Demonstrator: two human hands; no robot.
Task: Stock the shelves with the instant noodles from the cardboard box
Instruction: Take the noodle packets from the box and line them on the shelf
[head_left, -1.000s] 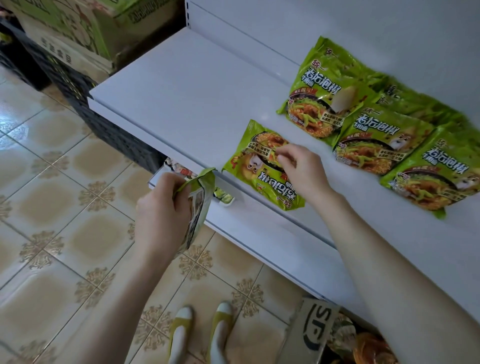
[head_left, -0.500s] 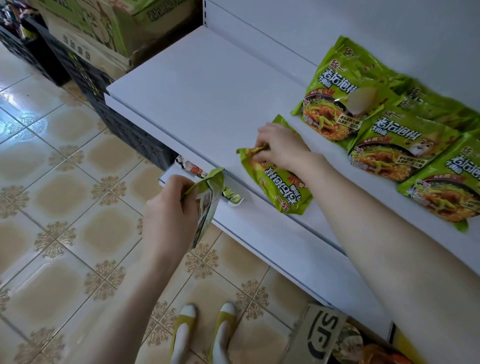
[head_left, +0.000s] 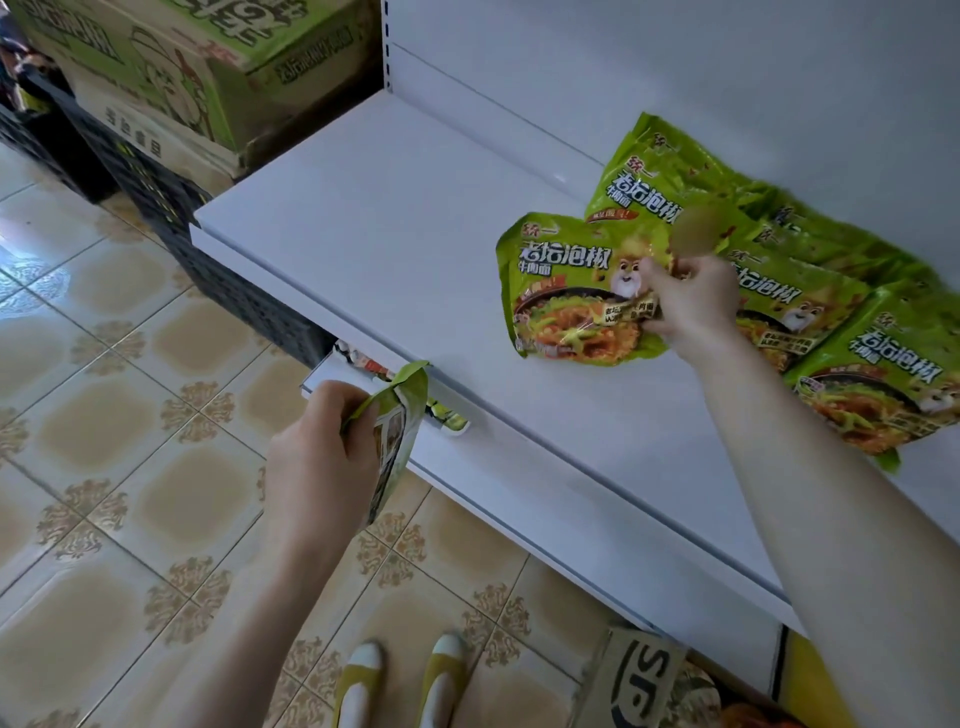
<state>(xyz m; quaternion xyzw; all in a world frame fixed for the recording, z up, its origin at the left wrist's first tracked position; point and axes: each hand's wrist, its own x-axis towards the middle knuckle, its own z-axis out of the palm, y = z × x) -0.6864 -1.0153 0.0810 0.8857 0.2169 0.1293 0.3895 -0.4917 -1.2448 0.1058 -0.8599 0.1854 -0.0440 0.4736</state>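
Right hand (head_left: 691, 301) pinches noodle pack (head_left: 566, 291) on shelf (head_left: 389, 234), touching shelved row (head_left: 831, 322); left hand (head_left: 317, 452) grips second pack (head_left: 395, 436) off the shelf front. Black crates (head_left: 234, 280) sit left. Packs read 统一 老坛泡椒牛肉面; cardboard box (head_left: 639, 680) flap shows "SP".

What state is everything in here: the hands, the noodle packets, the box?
First noodle packet: face up on the shelf, gripped by right hand.
Second noodle packet: hanging edge-on, gripped by left hand.
Packet row: lying overlapped, face up.
Cardboard box: open.
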